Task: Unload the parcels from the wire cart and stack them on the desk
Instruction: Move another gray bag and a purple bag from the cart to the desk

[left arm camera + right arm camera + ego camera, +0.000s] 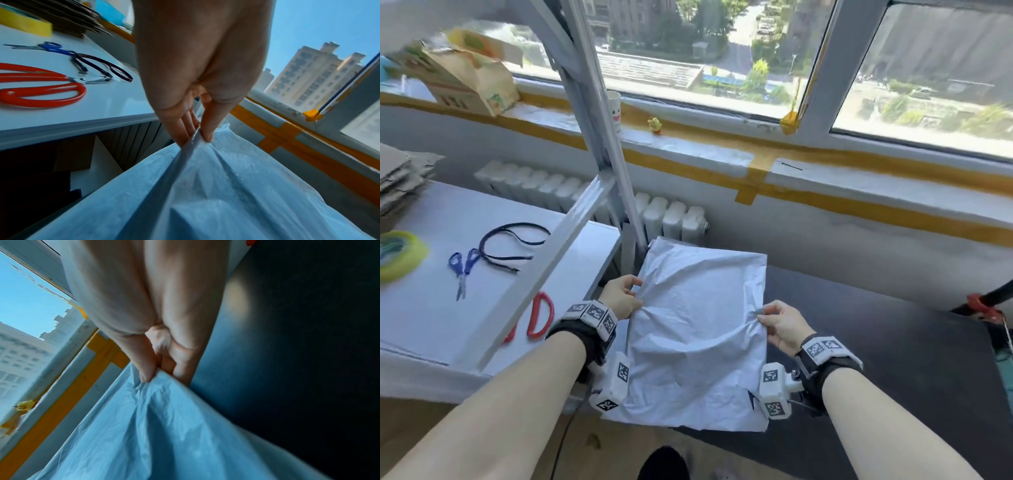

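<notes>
From the head view, a pale plastic parcel (698, 329) hangs over the near left corner of the dark bench (893, 359), the left hand (619, 298) pinching its left edge and the right hand (784, 325) its right edge, with bare dark surface to the right. At the left wrist, the grip's thumb and fingers (209, 129) are clamped on a gathered fold just beside the white bench's edge (82, 125). At the right wrist, the grip is pinched tight on the parcel's rim, dark bench alongside.

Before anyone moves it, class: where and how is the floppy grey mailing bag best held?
Hold the mailing bag by its two side edges, coming from above, as the left hand and right hand do. It is limp, wide and creased, so a pinch grip on bunched film at each side seems best.
</notes>
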Available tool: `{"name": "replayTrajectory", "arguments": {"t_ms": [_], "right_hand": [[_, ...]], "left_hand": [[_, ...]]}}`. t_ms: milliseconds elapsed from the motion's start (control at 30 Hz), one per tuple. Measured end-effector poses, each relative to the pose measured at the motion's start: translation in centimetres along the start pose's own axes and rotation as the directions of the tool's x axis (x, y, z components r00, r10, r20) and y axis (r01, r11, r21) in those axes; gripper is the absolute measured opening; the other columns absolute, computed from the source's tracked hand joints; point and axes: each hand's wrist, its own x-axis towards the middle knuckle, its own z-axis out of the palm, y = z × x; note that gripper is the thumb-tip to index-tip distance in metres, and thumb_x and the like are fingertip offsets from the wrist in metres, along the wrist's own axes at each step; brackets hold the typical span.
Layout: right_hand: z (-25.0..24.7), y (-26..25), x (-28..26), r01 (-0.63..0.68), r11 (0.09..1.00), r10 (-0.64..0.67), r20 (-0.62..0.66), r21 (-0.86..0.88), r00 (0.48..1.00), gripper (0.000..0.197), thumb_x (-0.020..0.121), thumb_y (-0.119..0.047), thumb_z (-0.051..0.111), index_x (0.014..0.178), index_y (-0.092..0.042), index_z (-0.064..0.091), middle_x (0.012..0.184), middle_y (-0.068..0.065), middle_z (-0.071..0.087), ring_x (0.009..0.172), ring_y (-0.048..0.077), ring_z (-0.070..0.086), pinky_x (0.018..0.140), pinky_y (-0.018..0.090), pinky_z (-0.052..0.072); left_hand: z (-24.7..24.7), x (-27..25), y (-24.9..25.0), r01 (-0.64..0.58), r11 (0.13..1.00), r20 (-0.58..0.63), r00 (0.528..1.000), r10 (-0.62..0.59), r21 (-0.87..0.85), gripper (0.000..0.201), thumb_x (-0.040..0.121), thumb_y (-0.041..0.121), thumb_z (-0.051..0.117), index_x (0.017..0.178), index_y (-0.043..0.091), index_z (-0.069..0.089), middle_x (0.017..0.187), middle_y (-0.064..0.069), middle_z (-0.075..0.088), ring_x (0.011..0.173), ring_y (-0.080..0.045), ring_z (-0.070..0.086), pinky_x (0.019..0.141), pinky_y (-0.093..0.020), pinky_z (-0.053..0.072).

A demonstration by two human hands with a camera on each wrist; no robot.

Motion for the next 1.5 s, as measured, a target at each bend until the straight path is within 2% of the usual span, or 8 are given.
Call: {"name": "replayTrajectory", "arguments": {"t_ms": [200,267,367,667,767,900,1233,1500], "right_hand": [[2.5,0.5,2.7,-0.023,1.000,0.022,-0.101,-0.007,0.995,0.025,0.089,0.016,0.044,0.078,-0.005,0.050,0.078,0.014,0.057,0.066,0.021,0.055,0.051,0.026,0.052],[2.9,0.8,3.5,-0.040,0.999,0.035,-0.143,-0.035,0.989,0.024,0.088,0.016,0.046,0.078,-0.005,0.053,0.082,0.017,0.058,0.068,0.022,0.056,0.061,0.034,0.050],[3.6,1.2,4.1,-0.076,0.995,0.062,-0.207,-0.062,0.976,0.026,0.086,0.017,0.046,0.078,-0.005,0.055,0.082,0.018,0.058,0.069,0.024,0.056,0.067,0.038,0.050],[3.9,1.2,3.7,-0.102,0.967,0.043,-0.243,-0.232,0.969,0.023,0.078,0.010,0.056,0.072,-0.011,0.061,0.095,0.018,0.068,0.086,0.029,0.062,0.092,0.048,0.052],[3.0,1.4,3.1,-0.094,0.926,-0.008,-0.266,-0.367,0.964,0.019,0.076,-0.008,0.066,0.094,-0.014,0.063,0.108,0.010,0.066,0.098,0.026,0.063,0.094,0.043,0.050],[1.4,0.8,0.0,-0.115,0.836,-0.064,-0.303,-0.537,0.951,0.036,0.086,-0.018,0.062,0.121,-0.013,0.057,0.120,0.002,0.060,0.113,0.021,0.057,0.095,0.027,0.042],[-7.1,2.1,-9.4,-0.275,0.760,-0.103,-0.527,-0.589,0.844,0.033,0.087,-0.024,0.054,0.119,-0.020,0.055,0.122,0.002,0.060,0.110,0.023,0.058,0.090,0.028,0.043],[-16.9,4.5,-18.5,-0.341,0.758,-0.150,-0.657,-0.556,0.738,0.031,0.088,-0.022,0.052,0.119,-0.018,0.054,0.121,0.008,0.060,0.108,0.028,0.059,0.088,0.031,0.045]], "left_hand": [[-0.6,3.7,0.3,-0.033,0.993,-0.032,0.999,0.037,0.115,0.023,0.082,-0.008,0.058,0.094,0.011,0.057,0.067,-0.006,0.052,0.059,-0.018,0.049,0.054,-0.024,0.043],[-0.7,4.6,0.5,-0.034,0.987,-0.052,0.998,0.043,0.157,0.020,0.082,-0.004,0.061,0.096,0.011,0.059,0.069,-0.003,0.055,0.064,-0.019,0.053,0.065,-0.027,0.046],[-0.7,6.0,0.5,0.001,0.971,-0.062,0.998,0.014,0.239,0.020,0.081,0.002,0.062,0.100,0.008,0.061,0.092,-0.012,0.064,0.088,-0.029,0.061,0.083,-0.036,0.051],[0.2,6.9,2.6,-0.018,0.878,0.052,0.999,-0.008,0.479,0.046,0.086,0.008,0.053,0.131,0.005,0.047,0.134,-0.014,0.051,0.121,-0.031,0.051,0.097,-0.036,0.044],[1.7,6.1,4.2,-0.130,0.825,0.156,0.986,0.052,0.550,0.047,0.089,0.004,0.045,0.135,0.011,0.044,0.137,-0.013,0.046,0.122,-0.029,0.050,0.096,-0.032,0.044],[5.2,4.2,6.2,-0.309,0.760,0.315,0.938,0.144,0.572,0.042,0.090,0.008,0.046,0.130,0.016,0.049,0.131,-0.009,0.051,0.115,-0.026,0.053,0.093,-0.028,0.045],[16.3,-3.5,11.1,-0.651,0.429,0.607,0.752,0.257,0.626,0.038,0.090,0.014,0.044,0.128,0.019,0.051,0.130,-0.003,0.056,0.117,-0.023,0.055,0.096,-0.030,0.045],[27.3,-12.2,15.3,-0.799,0.323,0.743,0.596,0.305,0.508,0.034,0.090,0.019,0.051,0.123,0.018,0.057,0.126,-0.006,0.060,0.113,-0.024,0.059,0.093,-0.028,0.047]]}}
